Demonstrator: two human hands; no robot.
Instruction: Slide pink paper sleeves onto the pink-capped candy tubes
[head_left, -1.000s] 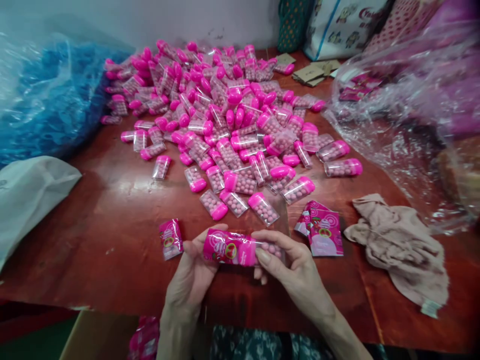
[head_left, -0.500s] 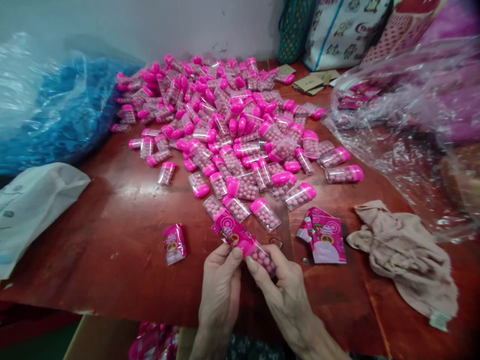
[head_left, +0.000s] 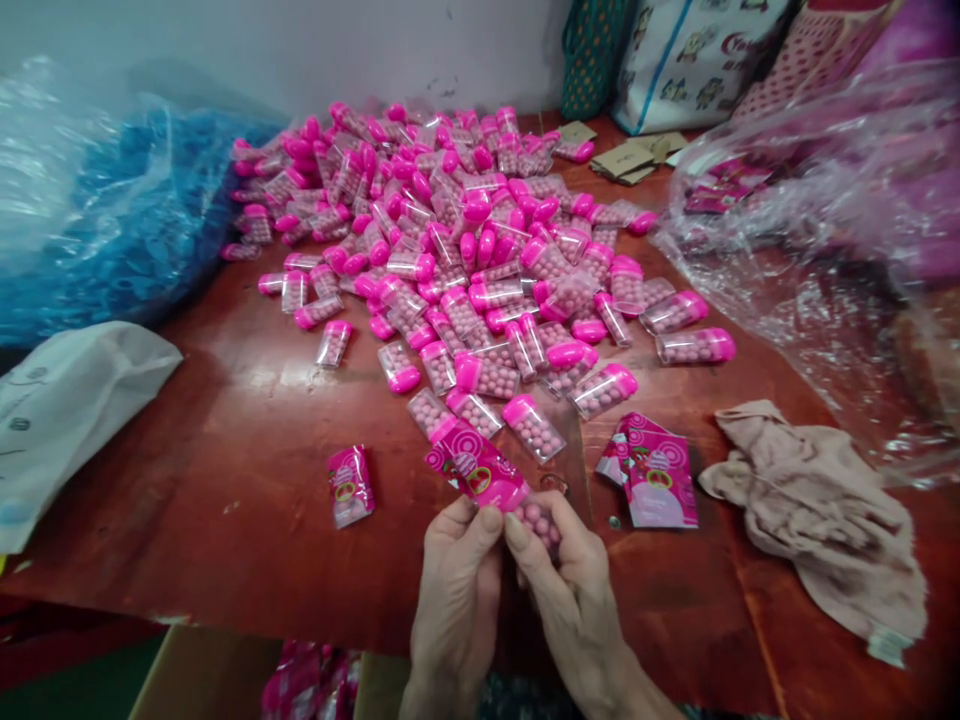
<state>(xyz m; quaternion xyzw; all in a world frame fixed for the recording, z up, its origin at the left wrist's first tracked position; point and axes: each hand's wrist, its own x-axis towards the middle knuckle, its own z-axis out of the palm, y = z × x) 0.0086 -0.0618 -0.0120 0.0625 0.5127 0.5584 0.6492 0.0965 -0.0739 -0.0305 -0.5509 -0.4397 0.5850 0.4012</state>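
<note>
Near the table's front edge, my left hand (head_left: 457, 575) is closed on a printed pink wrapper sleeve (head_left: 481, 472), thumb on top. My right hand (head_left: 574, 570) is closed round a clear candy container (head_left: 538, 522) filled with pink balls. The container's upper end sits in the sleeve's lower opening; its lower part stays bare and the fingers partly cover it. A small wrapped pack (head_left: 350, 486) lies to the left of my hands. Several flat printed sleeves (head_left: 660, 475) lie to the right. Beyond my hands spreads a heap of pink-capped candy containers (head_left: 442, 240).
Blue pieces fill a clear plastic bag (head_left: 112, 220) at the left, with a white bag (head_left: 75, 410) in front. A crumpled cloth (head_left: 817, 520) and clear plastic sheeting (head_left: 780, 260) occupy the right side. Below the front edge, a cardboard box (head_left: 202, 675) holds pink packs.
My hands have come closer together, and the sleeve covers more of the container. Both hands have shifted slightly to the right in view.
</note>
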